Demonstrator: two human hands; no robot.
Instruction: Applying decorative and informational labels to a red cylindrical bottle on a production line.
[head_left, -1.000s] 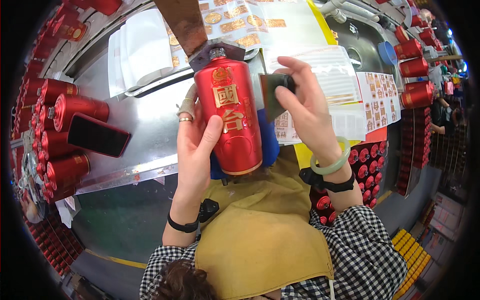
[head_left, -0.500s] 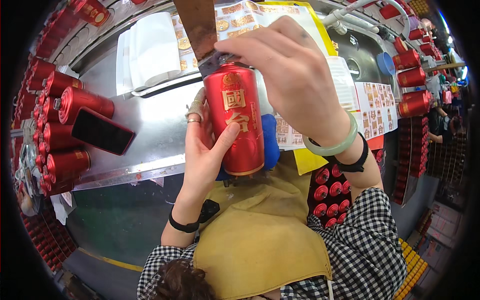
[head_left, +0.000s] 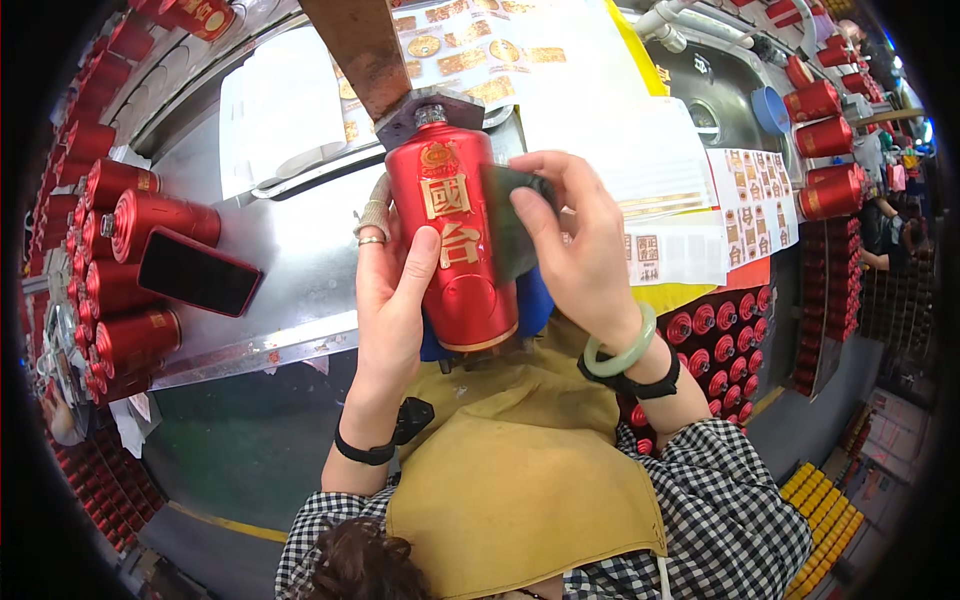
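Observation:
A red bottle with gold lettering lies with its neck at the notch of a grey metal bracket on a rust-brown bar. My left hand grips its left side, thumb over the front; one finger wears a pale wrap. In my right hand, thumb and fingers pinch a dark green flat sheet with a thick black edge. That sheet, smeared by motion, is at the bottle's right side; whether it touches the bottle I cannot tell. Something blue shows behind the bottle.
Printed sheets of gold decals cover the bench behind; more sheets lie right. A black phone rests by stacked red bottles at left. Capped red bottles stand low right, near my elbow. A blue bowl sits by the sink.
My right hand has come down from the bottle's neck to its right side, and the dark green sheet now shows in it. The left hand keeps its hold, shifted slightly left with the bottle.

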